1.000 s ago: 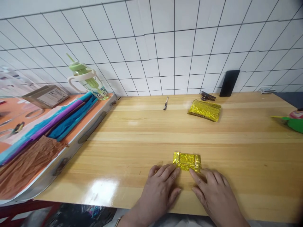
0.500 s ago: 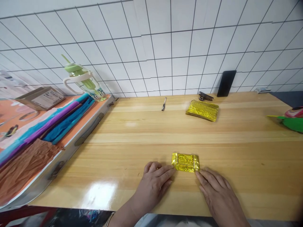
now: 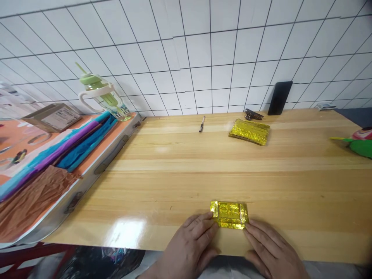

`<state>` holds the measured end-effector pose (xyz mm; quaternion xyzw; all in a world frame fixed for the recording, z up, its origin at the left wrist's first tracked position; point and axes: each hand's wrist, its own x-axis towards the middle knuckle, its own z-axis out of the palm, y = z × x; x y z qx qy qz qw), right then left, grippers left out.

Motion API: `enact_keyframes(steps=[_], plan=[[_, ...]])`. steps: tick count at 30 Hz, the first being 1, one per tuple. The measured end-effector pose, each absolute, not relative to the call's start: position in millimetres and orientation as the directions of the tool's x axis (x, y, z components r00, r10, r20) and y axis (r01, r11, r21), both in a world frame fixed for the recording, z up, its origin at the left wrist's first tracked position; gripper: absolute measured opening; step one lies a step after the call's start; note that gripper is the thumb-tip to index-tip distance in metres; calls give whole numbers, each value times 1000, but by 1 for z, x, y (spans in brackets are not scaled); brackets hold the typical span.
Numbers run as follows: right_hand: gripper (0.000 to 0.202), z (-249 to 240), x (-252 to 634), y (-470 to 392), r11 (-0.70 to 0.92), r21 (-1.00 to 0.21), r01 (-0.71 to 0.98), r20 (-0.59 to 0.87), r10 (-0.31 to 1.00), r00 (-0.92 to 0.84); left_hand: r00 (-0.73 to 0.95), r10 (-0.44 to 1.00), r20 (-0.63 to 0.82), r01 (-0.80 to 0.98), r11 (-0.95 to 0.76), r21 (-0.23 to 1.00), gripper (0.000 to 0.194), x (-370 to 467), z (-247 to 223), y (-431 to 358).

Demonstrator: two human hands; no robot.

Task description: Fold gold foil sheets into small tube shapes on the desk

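Observation:
A folded sheet of gold foil paper (image 3: 229,213) lies flat on the table near its front edge, its sides folded inward as a border. My left hand (image 3: 192,242) rests at its left side, fingers stretched out and the tips touching the foil's left edge. At the lower right corner, the extended fingertips of my right hand (image 3: 270,246) touch the paper. Both thumbs are lower, near the table's front edge. Neither hand grips the foil.
A stack of gold foil sheets (image 3: 250,131) sits farther back, beside a black clip (image 3: 253,114). A pen (image 3: 202,124) lies near the wall, and a black phone (image 3: 279,98) leans against it. On the left, an orange surface holds crepe paper, a box (image 3: 54,117) and a bottle (image 3: 103,97).
The foil paper and both hands are lower in the view, nearer the table's front edge. My left fingers now reach a little higher along the foil's left side. The view has shifted slightly.

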<state>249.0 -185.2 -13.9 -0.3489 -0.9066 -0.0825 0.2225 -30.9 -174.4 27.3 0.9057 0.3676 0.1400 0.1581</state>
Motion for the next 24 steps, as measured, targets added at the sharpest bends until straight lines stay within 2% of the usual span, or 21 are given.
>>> enact_keyframes(steps=[3, 6, 9, 15, 21, 24], plan=[[37, -22, 253, -196, 769, -16, 639, 429, 583, -690, 710, 689, 145, 622, -710, 330, 45, -32, 20, -187], [36, -30, 251, -200, 737, -50, 674, 442, 621, -647, 700, 692, 176, 647, -719, 253, 37, -32, 10, -196], [34, -34, 247, -199, 706, -48, 706, 448, 647, -617, 682, 712, 166, 682, -702, 208, 39, -30, 4, -201], [38, -26, 244, -196, 722, 4, 692, 392, 635, -665, 691, 702, 173, 681, -712, 171, 32, -28, 7, -200], [31, -22, 241, -194, 724, -47, 688, 493, 616, -615, 695, 685, 217, 656, -728, 198, 30, -25, 17, -194], [30, -26, 247, -192, 745, -13, 667, 497, 584, -642, 686, 661, 306, 649, -745, 153, 27, -24, 12, -196]])
